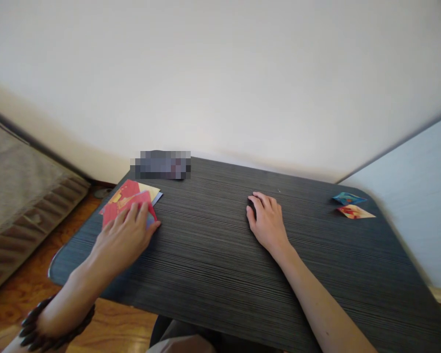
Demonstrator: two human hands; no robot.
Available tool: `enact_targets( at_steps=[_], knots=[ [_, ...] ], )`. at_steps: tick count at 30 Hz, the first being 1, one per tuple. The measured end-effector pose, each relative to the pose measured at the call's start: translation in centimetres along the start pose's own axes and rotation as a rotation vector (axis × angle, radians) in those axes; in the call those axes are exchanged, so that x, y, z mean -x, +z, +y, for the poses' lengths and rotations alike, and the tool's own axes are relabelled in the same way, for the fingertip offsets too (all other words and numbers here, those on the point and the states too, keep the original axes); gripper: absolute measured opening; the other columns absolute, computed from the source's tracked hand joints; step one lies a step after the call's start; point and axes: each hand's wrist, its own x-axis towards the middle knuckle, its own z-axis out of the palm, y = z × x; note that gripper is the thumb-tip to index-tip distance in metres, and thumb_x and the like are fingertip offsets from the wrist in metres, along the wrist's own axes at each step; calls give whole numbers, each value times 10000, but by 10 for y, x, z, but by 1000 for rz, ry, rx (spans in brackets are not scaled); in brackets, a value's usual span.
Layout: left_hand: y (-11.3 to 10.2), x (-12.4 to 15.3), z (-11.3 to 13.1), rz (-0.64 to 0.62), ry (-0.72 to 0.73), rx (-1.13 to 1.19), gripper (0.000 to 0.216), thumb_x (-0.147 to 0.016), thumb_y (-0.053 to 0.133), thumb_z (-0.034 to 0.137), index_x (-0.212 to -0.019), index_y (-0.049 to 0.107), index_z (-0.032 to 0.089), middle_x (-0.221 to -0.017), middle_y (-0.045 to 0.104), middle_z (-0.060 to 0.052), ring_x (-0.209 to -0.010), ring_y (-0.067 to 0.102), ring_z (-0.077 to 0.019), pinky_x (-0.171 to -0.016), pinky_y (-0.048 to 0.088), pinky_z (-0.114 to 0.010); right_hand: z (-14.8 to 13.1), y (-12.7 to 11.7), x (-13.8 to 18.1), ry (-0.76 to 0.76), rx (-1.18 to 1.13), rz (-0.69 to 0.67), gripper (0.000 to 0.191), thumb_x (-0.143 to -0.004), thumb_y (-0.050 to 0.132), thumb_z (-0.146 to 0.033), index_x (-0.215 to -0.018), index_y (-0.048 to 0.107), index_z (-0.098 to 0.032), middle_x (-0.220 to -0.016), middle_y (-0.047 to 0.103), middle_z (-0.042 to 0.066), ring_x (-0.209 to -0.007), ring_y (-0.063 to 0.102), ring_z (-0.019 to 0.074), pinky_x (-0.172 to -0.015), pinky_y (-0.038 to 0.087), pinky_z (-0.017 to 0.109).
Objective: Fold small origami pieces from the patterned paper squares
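Note:
My left hand (127,233) lies over the stack of coloured paper at the table's left side. Its fingers rest on top of a red paper sheet (145,197), and the thumb is at that sheet's near right corner, pinching it. A bluish patch shows between thumb and fingers. Under it lies more patterned paper (129,188) in red and yellow, partly covered by the hand. My right hand (267,220) rests on the dark table (206,235) near the middle, fingers loosely bent and apart, holding nothing.
Two folded paper pieces, one blue-green (349,198) and one cream and red (356,212), lie at the right end of the table. A pixelated dark object (159,165) sits at the back left. A white wall (220,83) stands behind the table, and a fabric-covered piece of furniture (25,206) stands left.

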Motion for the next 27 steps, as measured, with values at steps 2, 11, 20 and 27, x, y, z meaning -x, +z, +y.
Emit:
enact_targets(
  at_steps=[2,11,20,27],
  knots=[
    [-5,1,-6,-75,-3,-1,482,-940,360,347,-1293,428,27,-1334,463,-243,-1192,479,-362,-818,512,-443,-2,0,0,-2,4,-6,312,-904,446,-267,-1176,566,-174,-1263,538,96,-1113,458,280,-916,403,436],
    [-31,1,-4,-166,-153,25,362,-931,326,325,-1242,457,195,-1003,670,-119,-782,665,-274,-576,472,-321,2,3,1,-19,5,6,330,-902,454,-298,-1190,566,-181,-1263,549,86,-1092,469,291,-906,418,453],
    [-30,5,-29,78,-173,30,430,-853,467,212,-1280,502,245,-1131,659,-93,-949,638,-299,-706,507,-382,5,4,2,-22,-19,22,326,-895,459,-296,-1184,570,-193,-1254,556,86,-1086,470,285,-900,421,459],
    [-35,-8,24,331,376,355,463,-858,414,111,-1296,511,226,-1325,550,-22,-1251,476,-204,-1097,337,-397,2,1,1,11,-59,5,320,-895,458,-279,-1181,573,-192,-1245,554,87,-1108,464,265,-918,413,428]
  ],
)
